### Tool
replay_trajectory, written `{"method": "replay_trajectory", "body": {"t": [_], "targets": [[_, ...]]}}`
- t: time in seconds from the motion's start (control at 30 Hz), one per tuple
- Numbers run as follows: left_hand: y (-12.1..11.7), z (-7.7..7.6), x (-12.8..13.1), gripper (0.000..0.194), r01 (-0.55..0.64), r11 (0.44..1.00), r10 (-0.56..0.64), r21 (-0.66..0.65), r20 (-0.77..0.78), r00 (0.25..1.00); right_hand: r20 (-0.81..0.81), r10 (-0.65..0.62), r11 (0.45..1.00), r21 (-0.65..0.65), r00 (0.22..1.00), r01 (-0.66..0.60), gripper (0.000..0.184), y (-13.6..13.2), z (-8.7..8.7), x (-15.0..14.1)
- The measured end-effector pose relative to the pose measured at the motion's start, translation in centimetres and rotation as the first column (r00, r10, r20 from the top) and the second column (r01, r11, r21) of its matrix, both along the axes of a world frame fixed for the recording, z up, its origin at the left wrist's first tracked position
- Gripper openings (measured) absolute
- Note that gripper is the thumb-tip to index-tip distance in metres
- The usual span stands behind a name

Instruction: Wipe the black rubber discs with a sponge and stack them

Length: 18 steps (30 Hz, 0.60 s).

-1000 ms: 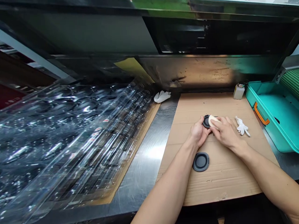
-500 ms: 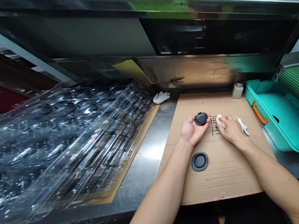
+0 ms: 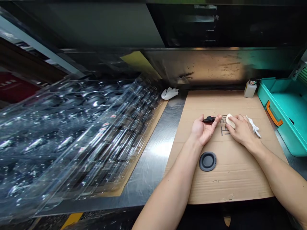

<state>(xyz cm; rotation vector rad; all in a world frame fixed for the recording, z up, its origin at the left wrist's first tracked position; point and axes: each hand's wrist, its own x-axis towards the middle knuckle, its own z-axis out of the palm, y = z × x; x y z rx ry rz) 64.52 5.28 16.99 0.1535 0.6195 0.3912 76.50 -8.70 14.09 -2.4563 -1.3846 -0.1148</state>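
Head view: the left hand, palm turned up, grips a dark oval piece between thumb and fingers, above the far half of the cardboard sheet laid on the metal worktop. It is held near edge-on by its rim, which probably leaves both broad faces uncovered. The right hand pinches a pale pad (its material is hard to tell), gripped so that its rounded end juts clear of the fingertips. A matching dark oval dish lies flat toward the sheet's near edge, presumably set there for easy reach; the cardboard likely spares it the bare metal. A white glove-like item lies beside the right hand, partly hidden. At the sheet's far right corner stands a bottle, and a turquoise bin sits along the right edge.
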Motion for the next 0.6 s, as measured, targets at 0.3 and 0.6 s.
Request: {"method": "replay_trajectory", "body": {"t": [0.3,0.6], "targets": [[-0.5,-0.8,0.1,0.049,0.032,0.935,-0.034,0.354,0.000,0.999,0.003,-0.002,1.000,0.011,1.000,0.002,0.036,0.0,-0.1,0.0],[-3.6,-0.4,-0.7,0.080,-0.011,0.357,0.179,0.934,-0.057,0.982,0.009,0.000,1.000,-0.020,1.000,0.000,0.037,-0.3,0.7,-0.4]]}}
